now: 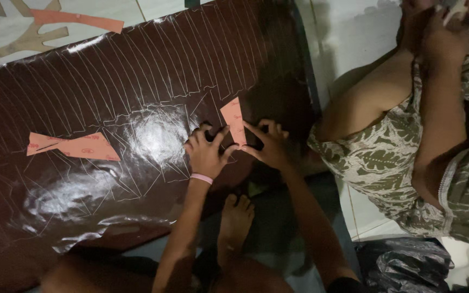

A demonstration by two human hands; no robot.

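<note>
Two bare hands press on one small salmon-pink paper template point(234, 120), a narrow slanted piece lying flat on a large glossy dark-brown sheet of leather-like material point(109, 81).

Left hand point(206, 153): fingers spread wide, palm down, fingertips on the template's lower left edge; it grips nothing, only pins. A pink band point(201, 178) circles its wrist.

Right hand point(270, 144): fingers partly spread, tips touching the template's lower right edge and the sheet beside it; whether it holds a marking tool cannot be told.

Sheet: covered in thin pale scored outlines fanning away above and to the left of the hands; its near edge is crumpled and curls up below the left hand, its right edge ends just beyond the right hand.

Second salmon-pink paper template point(74, 145), long and angular, lies well apart to the left of the left hand, with open marked sheet between.

Bare foot point(235, 217) rests on the floor just below and between the wrists.

Another person in a green patterned garment point(386, 157) sits close to the right of the right hand, crowding that side.

Orange paper strip point(80, 20) lies on the pale floor beyond the sheet's far edge.
</note>
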